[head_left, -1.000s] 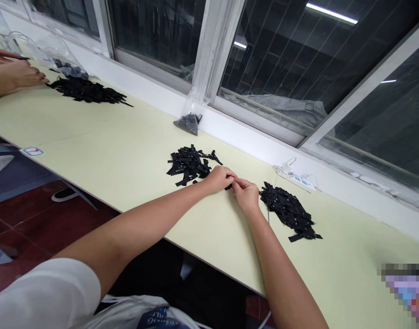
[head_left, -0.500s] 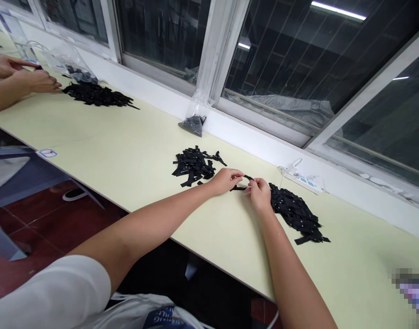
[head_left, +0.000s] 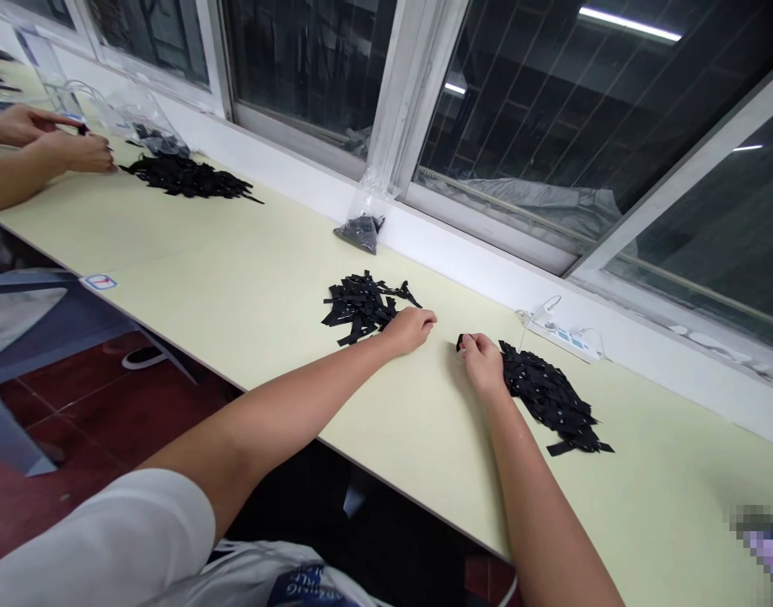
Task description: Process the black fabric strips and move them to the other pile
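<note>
My left hand (head_left: 412, 330) is closed just right of a loose pile of black strips (head_left: 359, 305); whatever its fingers hold, if anything, is too small to make out. To the right, my right hand (head_left: 483, 361) pinches a short black strip (head_left: 460, 341), whose dark end sticks out at the fingertips. Beside that hand lies a larger heap of black strips (head_left: 554, 400). A gap of pale tabletop (head_left: 424, 421) separates my two hands.
A clear bag of small dark pieces (head_left: 361, 232) stands by the wall. Behind the right heap lies a white power strip (head_left: 566, 340) with cables. At far left, another person's hands (head_left: 76, 150) work near a third black pile (head_left: 190, 177) and another bag (head_left: 158, 135).
My hands have moved apart. The black strip that stretched between them now shows only at my right fingertips, and my left fingers have come off it.
</note>
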The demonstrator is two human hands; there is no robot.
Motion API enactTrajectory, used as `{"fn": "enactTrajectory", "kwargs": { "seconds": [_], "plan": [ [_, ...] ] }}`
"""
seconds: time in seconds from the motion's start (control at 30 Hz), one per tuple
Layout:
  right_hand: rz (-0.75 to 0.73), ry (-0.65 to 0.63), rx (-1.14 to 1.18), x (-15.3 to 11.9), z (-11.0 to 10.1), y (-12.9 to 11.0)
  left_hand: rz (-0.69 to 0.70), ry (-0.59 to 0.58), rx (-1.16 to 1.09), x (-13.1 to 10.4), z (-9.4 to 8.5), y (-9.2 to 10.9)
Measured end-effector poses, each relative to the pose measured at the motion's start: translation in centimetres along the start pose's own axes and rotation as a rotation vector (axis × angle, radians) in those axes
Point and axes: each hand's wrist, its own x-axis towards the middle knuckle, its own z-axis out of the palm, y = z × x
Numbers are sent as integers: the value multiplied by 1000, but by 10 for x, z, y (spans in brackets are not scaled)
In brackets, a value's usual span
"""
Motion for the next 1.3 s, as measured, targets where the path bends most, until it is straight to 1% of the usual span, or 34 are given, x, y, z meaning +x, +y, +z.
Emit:
{"fn": "enactTrajectory", "kwargs": {
  "seconds": [0.1,0.2,0.27,0.43,0.57,0.8,0.87,0.97,1.07,1.3],
  "plan": [
    [-3,-35,-13,-6,-2,-11,23,50,-57,1,-1,1],
    [-18,-45,-35,-10,-4,-19,38,58,-106,-2,-1,6],
    [-28,-38,-34,-10,-5,-20,45,54,-137,-4,-1,9],
    [-32,-35,70,-4,-1,-10,79,27,-196,-3,0,11],
    [2,-58,191,0,2,-1,99,46,-211,-2,3,11],
    [58,-110,316,0,4,-1,120,31,-292,-6,-1,18],
    [53,-123,331,0,4,-2,119,31,-327,-6,-1,19],
    [24,-144,347,0,4,-2,72,15,-379,-6,-1,21],
    [3,-148,351,1,6,0,47,-8,-375,-6,-1,21],
    [-18,-130,291,3,8,6,125,-14,-278,-4,-1,18]
  ]
}}
